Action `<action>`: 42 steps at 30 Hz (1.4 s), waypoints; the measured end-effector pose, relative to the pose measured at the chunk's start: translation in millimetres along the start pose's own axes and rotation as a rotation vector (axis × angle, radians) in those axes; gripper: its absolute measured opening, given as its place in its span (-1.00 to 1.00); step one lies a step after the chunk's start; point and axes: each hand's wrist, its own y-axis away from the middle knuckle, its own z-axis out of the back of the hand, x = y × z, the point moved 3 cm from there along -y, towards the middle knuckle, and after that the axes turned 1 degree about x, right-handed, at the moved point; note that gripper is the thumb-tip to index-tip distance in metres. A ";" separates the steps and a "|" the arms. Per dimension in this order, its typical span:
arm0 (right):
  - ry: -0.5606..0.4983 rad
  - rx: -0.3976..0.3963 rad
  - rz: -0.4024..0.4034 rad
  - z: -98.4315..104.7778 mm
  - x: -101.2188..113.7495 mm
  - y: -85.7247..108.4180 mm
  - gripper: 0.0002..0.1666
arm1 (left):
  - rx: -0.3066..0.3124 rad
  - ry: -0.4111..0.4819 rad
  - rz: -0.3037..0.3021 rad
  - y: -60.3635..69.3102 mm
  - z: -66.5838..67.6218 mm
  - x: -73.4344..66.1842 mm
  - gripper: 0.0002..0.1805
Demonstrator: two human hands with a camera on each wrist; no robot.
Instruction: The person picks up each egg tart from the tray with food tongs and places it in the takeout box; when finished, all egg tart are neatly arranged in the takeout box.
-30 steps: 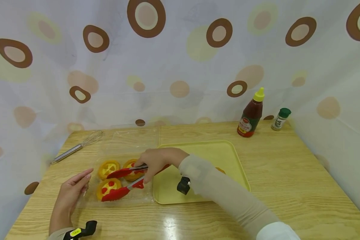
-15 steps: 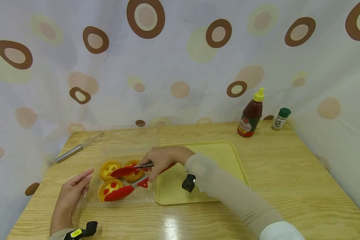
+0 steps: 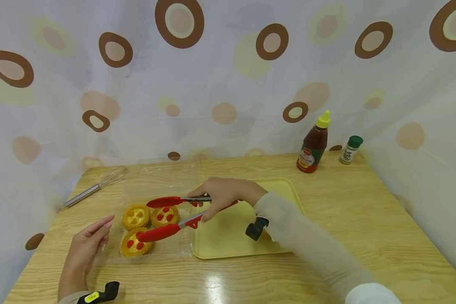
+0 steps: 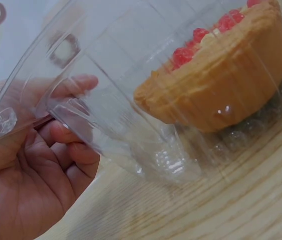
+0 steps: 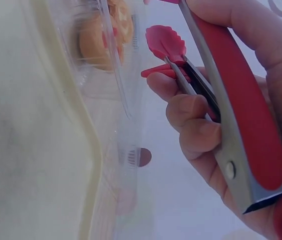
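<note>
1. Tongs [image 5: 245, 100], 1 pair, red and metal: shifted back and toward the yellow tray [image 3: 228, 254] since the earlier frame; jaws spread apart near 3 tarts [image 3: 136, 217]. The nearer jaw overlaps the front tart in the head view; contact cannot be told.
2. Right hand [image 3: 220, 195], 1: shifted with the tongs; fingers wrapped about the handles, by the tray's left side.
3. Left hand [image 3: 87, 242], 1: pinching the left edge of the clear container [image 3: 176, 248].
4. Container, plastic, 1: on the table [image 3: 349, 215], left of the tray, lid [image 3: 167, 177] folded back.
5. Tarts, 3: inside the container, 2 behind and 1 in front; 2 with red pieces, 1 with yellow wedges.
6. Whisk [image 3: 93, 190], 1: lying behind and left of the container.
7. Sauce bottle [image 3: 312, 147] and green-capped shaker [image 3: 351, 150], 1 each: upright at back right.
</note>
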 end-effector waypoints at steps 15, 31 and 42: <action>-0.027 -0.207 -0.005 11.0 -19.9 66.3 -0.10 | 0.028 0.032 -0.002 1.5 0.2 -1.2 -0.81; -0.057 -0.277 -0.116 -13.0 -54.1 165.9 -0.12 | 0.038 0.040 -0.023 2.9 1.0 -0.5 -0.83; -0.031 -0.315 -0.166 -31.4 -64.4 220.3 -0.11 | 0.041 0.044 -0.028 0.3 -0.3 0.0 -0.82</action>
